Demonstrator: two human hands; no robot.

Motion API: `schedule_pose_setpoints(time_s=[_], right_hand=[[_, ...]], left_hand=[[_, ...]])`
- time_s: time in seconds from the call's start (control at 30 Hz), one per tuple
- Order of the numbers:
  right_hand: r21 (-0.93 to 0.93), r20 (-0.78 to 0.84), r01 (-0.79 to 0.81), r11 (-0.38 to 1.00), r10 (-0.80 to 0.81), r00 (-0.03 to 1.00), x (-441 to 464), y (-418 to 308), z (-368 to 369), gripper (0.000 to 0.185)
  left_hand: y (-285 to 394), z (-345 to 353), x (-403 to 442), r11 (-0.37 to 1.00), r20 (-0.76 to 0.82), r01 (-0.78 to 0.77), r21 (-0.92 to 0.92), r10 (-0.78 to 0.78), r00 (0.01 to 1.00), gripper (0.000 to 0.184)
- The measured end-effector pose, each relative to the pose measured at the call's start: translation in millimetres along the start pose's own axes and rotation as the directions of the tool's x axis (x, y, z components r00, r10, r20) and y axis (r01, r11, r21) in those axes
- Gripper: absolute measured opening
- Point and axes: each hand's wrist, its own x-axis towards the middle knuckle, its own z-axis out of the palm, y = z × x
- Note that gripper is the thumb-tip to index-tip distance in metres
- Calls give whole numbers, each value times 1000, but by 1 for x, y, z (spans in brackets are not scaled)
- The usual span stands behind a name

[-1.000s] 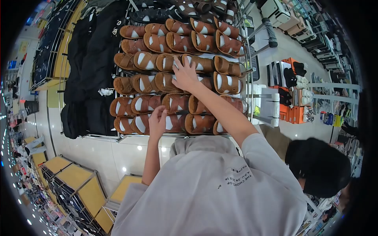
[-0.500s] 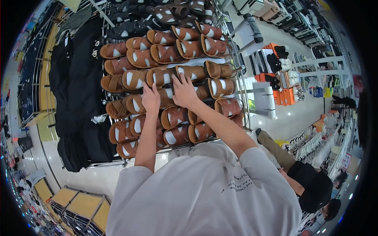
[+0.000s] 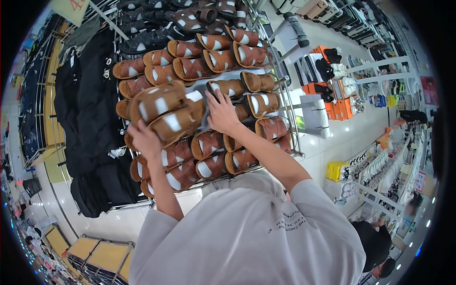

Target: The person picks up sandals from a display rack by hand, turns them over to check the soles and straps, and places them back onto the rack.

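My left hand (image 3: 146, 141), a little blurred, grips a pair of tan sandals (image 3: 173, 121) by the lower left edge. The pair is lifted and tilted above the display rack, white paper stuffing showing under the straps. My right hand (image 3: 222, 114) lies with fingers stretched out against the toe of another tan sandal (image 3: 229, 88) in the middle row. Between that sandal and the lifted pair, a gap shows the grey shelf surface (image 3: 201, 88). Reddish-brown sandals (image 3: 207, 144) fill the rows nearest my body.
More brown sandals (image 3: 192, 68) and black sandals (image 3: 152, 40) occupy the far rows. Black trousers (image 3: 90, 118) hang at the left. Orange shoe boxes (image 3: 343, 110) and a white bench (image 3: 313, 116) stand to the right. A person in black (image 3: 373, 244) is at the lower right.
My left hand has lifted a pair of tan sandals out of the middle row and moved left with it. My right hand stays near the same spot. The view has shifted slightly.
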Motion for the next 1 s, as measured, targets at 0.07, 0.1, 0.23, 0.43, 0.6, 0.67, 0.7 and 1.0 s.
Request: schedule_pose_setpoints(time_s=[0.07,0.1,0.23,0.43,0.6,0.67,0.7,1.0], right_hand=[[-9,28,0,1000,0,1000,3,-3,-1,61],[-12,41,7,1000,-7,999,7,-5,-1,61],[-17,-19,35,999,-35,999,22,-8,23,55],[891,135,-177,418,129,982,18,-5,20,51],[678,424,-468,-567,-218,879,-66,-15,-133,57],[818,324,-392,-421,-227,918,-98,-6,-155,53],[839,366,-406,-361,-176,914,-115,-4,-168,50],[960,192,-177,-215,53,980,-258,16,-223,45]], left_hand=[[-10,-45,-2,997,-119,15,-75,-24,993,37],[-20,-65,-2,996,-174,19,-88,-34,984,38],[-56,-122,-21,791,-31,189,-583,-254,967,32],[-58,-146,-75,470,289,399,-787,-291,912,26],[-17,-151,-89,501,522,468,-728,-38,852,32],[14,-151,-101,558,526,422,-715,31,850,30],[31,-149,-107,585,527,395,-709,67,847,29],[105,-135,-192,718,308,15,-696,280,909,23]])
